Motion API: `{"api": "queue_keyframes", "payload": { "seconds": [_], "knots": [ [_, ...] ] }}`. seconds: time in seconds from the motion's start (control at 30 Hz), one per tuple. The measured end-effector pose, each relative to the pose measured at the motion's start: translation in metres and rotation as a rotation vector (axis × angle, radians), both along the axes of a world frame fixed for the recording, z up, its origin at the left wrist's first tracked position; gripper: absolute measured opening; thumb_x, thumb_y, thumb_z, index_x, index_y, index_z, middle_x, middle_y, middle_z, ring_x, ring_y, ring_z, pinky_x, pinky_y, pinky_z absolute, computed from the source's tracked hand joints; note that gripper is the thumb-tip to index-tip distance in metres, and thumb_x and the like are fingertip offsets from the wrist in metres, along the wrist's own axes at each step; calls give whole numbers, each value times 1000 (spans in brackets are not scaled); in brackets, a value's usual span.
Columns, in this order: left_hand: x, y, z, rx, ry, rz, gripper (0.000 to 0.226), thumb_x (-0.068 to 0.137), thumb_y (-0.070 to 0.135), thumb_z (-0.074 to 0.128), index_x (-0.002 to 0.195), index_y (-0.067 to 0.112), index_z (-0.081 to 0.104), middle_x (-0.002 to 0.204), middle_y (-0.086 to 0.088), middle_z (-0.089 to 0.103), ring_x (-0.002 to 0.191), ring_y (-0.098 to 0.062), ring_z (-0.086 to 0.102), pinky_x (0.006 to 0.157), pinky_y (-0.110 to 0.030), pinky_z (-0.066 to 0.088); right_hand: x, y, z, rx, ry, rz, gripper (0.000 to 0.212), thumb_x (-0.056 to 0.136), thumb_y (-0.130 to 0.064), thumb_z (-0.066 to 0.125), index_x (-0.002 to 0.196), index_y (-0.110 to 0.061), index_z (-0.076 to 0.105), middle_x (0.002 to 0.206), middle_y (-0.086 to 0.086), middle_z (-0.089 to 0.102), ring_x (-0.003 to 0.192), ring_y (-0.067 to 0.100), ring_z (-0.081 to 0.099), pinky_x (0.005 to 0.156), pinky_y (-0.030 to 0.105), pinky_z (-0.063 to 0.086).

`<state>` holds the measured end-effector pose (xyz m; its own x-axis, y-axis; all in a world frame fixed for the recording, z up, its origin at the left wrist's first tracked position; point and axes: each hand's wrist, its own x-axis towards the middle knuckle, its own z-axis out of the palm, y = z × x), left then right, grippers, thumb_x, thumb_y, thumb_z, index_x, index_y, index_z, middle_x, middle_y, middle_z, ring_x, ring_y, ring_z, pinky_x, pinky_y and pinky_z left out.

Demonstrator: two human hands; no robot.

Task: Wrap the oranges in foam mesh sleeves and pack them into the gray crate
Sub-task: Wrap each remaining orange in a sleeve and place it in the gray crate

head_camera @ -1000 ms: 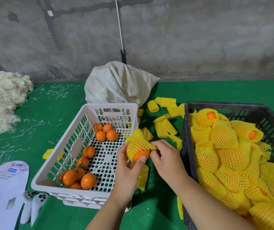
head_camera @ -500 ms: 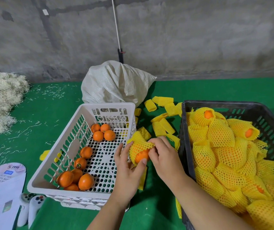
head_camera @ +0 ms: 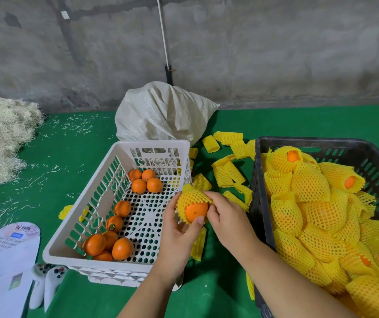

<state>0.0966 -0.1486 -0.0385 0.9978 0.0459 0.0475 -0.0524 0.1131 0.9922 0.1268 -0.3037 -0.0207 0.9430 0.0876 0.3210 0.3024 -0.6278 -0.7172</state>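
Wrapping fruit by hand: a left hand (head_camera: pixel 176 228) cups an orange (head_camera: pixel 195 211) half-covered by a yellow foam mesh sleeve (head_camera: pixel 189 198), thumb curled against the fruit, while the right hand (head_camera: pixel 226 218) pinches the sleeve's edge.

Beside them to the right, the gray crate (head_camera: pixel 367 145) is heaped with wrapped oranges; to the left, a white basket (head_camera: pixel 119 152) holds bare oranges (head_camera: pixel 147 181). Beyond, spare sleeves (head_camera: pixel 228 174) litter the green mat (head_camera: pixel 80 145) before a white sack (head_camera: pixel 161 113).

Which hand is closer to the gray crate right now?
The right hand. It pinches the foam sleeve on the orange just left of the gray crate. The left hand cups the orange on its far side, over the white basket.
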Motion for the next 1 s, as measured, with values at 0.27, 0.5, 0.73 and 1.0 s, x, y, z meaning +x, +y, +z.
{"api": "queue_keyframes", "payload": {
  "seconds": [0.27,0.5,0.73,1.0],
  "knots": [
    [5,-11,-2,-34,1,145,61,89,34,76,142,36,45,129,-12,68,117,-31,70,103,-58,55,-8,4,9,-101,-323,-19,21,95,-10,61,113,-6,72,102,4,72,84,21,71,64,25,56],
    [6,-3,-2,35,-47,86,58,93,18,77,135,40,43,126,7,65,114,-30,68,94,-40,60,-8,6,6,-47,-166,36,41,94,-12,62,134,-14,54,127,-1,52,109,15,56,80,29,55],
    [6,-7,-8,50,-84,161,61,90,24,79,141,36,48,146,-9,47,122,-28,66,102,-52,57,-6,5,6,6,-76,-1,38,96,-4,59,134,-10,60,124,2,58,104,17,60,79,23,50],
    [9,-9,-13,-61,-42,223,48,95,32,72,132,53,50,142,-18,52,112,-28,71,94,-46,61,-9,8,6,-59,-218,33,22,91,-2,67,112,-6,67,105,1,62,81,-2,46,65,-1,34]
  ]
}}
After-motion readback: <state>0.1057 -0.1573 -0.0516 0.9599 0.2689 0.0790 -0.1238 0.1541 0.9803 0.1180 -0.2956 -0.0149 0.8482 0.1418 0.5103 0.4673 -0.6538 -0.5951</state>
